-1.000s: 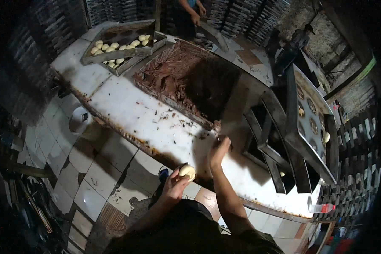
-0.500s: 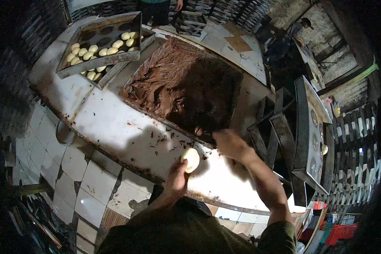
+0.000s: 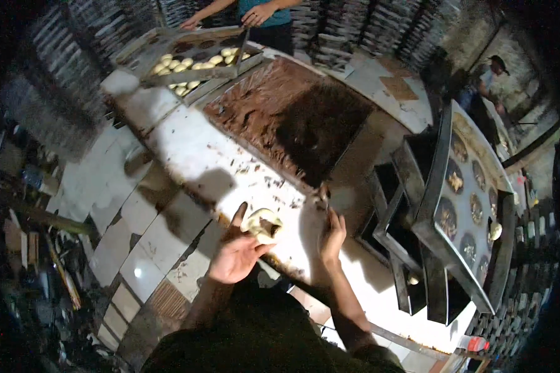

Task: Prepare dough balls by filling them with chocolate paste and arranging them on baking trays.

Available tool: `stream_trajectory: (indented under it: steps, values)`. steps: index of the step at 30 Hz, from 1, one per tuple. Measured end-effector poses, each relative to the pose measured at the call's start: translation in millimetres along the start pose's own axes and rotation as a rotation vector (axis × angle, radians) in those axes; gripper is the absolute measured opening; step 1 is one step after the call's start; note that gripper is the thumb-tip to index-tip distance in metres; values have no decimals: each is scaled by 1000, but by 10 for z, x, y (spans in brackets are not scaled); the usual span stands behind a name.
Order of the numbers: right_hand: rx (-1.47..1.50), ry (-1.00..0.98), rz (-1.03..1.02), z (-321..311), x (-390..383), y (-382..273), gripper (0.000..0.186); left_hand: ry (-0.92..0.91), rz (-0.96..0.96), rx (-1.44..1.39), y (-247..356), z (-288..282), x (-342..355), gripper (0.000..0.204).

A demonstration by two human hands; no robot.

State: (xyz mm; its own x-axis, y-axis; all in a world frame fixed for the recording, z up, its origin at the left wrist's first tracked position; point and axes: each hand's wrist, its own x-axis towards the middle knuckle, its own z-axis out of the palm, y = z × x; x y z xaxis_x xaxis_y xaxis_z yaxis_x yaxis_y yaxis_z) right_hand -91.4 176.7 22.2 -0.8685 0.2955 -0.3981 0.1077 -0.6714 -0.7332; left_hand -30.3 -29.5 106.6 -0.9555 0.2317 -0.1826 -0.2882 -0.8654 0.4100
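My left hand [image 3: 233, 258], palm up with fingers curled around it, holds a pale dough piece [image 3: 255, 221] that is opened out, with brown filling in its middle. To its right, my right hand [image 3: 333, 239] grips a narrow spreading tool [image 3: 324, 200] smeared with brown paste, held upright by the near edge of a broad slab or shallow tray of brown paste [image 3: 242, 99] on the white counter [image 3: 186, 155]. The paste's surface is ridged, partly in shadow. Dark crumbs and smears lie on the counter between my hands and the paste.
Trays of pale dough balls [image 3: 199, 73] stand at far left, a co-worker's hands [image 3: 261, 12] at them. Metal trays [image 3: 442, 248] lean stacked at right, beside a red-labelled bottle [image 3: 473, 342]. Another person [image 3: 485, 84] works behind. Tiled floor [image 3: 130, 230] lies left of the counter.
The dough has gone from a smooth piece to an opened one with brown filling. My right hand has drawn back a little. The co-worker's hands have come onto the far trays.
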Motion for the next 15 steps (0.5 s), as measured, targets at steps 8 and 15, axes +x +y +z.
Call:
stream_trajectory:
  steps: [8, 15]
  values:
    - [-748, -595, 227, -247, -1129, -556, 31, -136, -280, 144, -775, -62, -547, 69]
    - [-1485, -633, -875, -1154, -2211, -578, 24, 2, -543, 207, -1398, -20, -912, 36]
